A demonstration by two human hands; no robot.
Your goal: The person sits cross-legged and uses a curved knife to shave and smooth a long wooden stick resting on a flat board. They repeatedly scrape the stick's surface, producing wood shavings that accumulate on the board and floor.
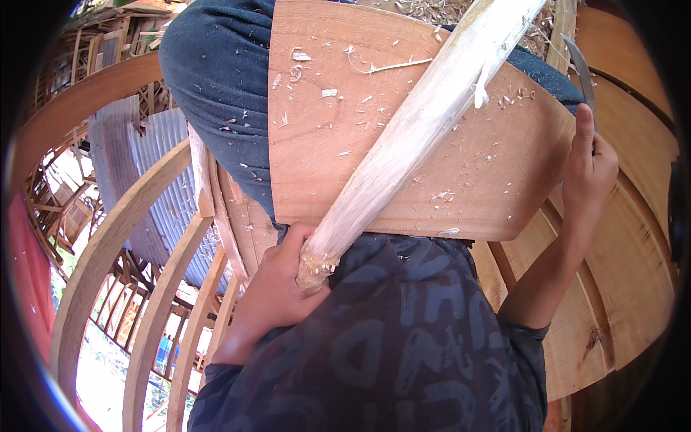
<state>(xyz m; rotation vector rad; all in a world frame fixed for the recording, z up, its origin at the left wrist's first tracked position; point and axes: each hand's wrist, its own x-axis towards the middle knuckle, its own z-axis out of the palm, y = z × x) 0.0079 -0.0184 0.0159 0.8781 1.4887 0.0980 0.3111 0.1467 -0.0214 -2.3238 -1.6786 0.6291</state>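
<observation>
Both grips closed: stick (425, 122), knife (581, 72).

Single head view, worn high, faces steeply down over own chest and lap. Very near: wooden board (403, 144) on lap fills upper centre. Forearms enter from lower edge. Fisheye bends curved timber ribs (108, 245) at left rim.

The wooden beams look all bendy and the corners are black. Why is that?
In the head view, the fisheye lens bows the straight curved-looking beams toward the rim and leaves black corners; daylight glares white at lower left, while the pale stick and board stay sharp.
</observation>
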